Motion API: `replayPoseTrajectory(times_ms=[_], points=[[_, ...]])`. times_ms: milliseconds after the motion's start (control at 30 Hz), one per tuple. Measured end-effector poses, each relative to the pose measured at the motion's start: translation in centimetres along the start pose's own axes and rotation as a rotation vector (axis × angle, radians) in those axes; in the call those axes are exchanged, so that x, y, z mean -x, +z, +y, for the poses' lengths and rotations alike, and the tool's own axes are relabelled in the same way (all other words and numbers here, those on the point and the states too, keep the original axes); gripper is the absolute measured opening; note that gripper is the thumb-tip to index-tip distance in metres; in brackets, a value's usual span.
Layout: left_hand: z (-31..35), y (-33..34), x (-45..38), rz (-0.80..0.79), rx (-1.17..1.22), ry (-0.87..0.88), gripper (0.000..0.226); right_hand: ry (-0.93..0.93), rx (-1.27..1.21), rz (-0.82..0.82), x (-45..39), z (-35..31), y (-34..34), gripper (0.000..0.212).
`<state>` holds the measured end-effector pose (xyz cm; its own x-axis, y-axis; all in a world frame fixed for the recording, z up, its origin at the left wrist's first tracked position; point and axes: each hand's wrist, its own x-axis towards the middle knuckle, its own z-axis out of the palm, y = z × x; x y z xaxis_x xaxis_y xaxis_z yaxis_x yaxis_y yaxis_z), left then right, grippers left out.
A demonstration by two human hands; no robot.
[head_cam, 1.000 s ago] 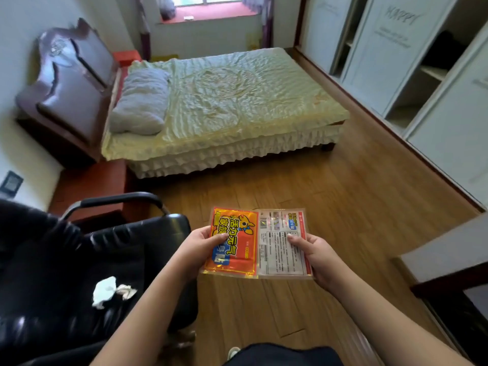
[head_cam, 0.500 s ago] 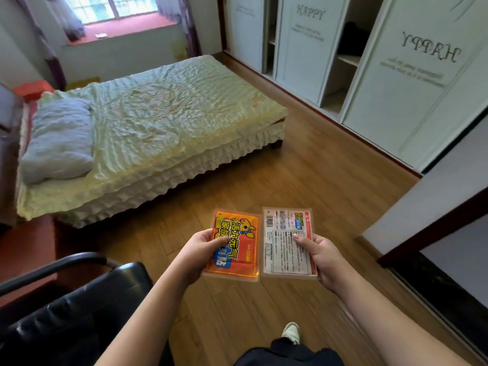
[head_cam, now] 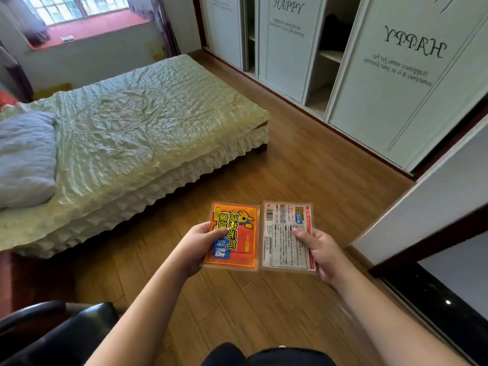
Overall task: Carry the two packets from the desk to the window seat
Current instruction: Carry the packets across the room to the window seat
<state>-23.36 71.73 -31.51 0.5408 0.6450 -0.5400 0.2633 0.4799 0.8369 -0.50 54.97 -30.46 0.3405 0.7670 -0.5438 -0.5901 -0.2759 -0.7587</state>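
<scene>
Left hand (head_cam: 196, 247) pinches orange packet (head_cam: 233, 236), right hand (head_cam: 320, 249) pinches white packet (head_cam: 287, 237). Packets side by side, edges touching, over floor (head_cam: 303, 180). Bed (head_cam: 132, 128) at 10 o'clock, window seat (head_cam: 97, 27) at 11.

Packets (head_cam: 260, 236): glossy plastic film. Floor (head_cam: 303, 167): smooth wood planks w/ sheen. Bedspread (head_cam: 148, 109): shiny crinkled cloth. Chair (head_cam: 66, 334): glossy black leather-look.

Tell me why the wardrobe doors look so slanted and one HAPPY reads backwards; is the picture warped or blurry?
Head view: the wide-angle lens bends lines near the edges, so the wardrobe doors lean. Why one HAPPY is reversed I cannot tell. Daylight from the window puts sheen on the bedspread and glare on the orange packet; the white packet's small print is too soft to read.
</scene>
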Motion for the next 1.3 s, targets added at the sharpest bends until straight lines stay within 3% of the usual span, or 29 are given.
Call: replayPoseTrajectory(times_ms=[667,1000,1300], points=[[13.4,-5.7,-21.5,-0.209,-0.045,-0.014,0.030,-0.080,-0.008,0.182,-17.2,-9.2,5.4,0.021],[18.8,-0.9,-31.2,-0.258,-0.055,-0.034,0.026,-0.104,-0.011,0.214,-24.9,-15.3,1.6,0.022],[24.9,6.1,-38.8,-0.189,-0.082,-0.034,0.021,-0.085,-0.005,0.170,-32.0,-23.3,-4.9,0.024]])
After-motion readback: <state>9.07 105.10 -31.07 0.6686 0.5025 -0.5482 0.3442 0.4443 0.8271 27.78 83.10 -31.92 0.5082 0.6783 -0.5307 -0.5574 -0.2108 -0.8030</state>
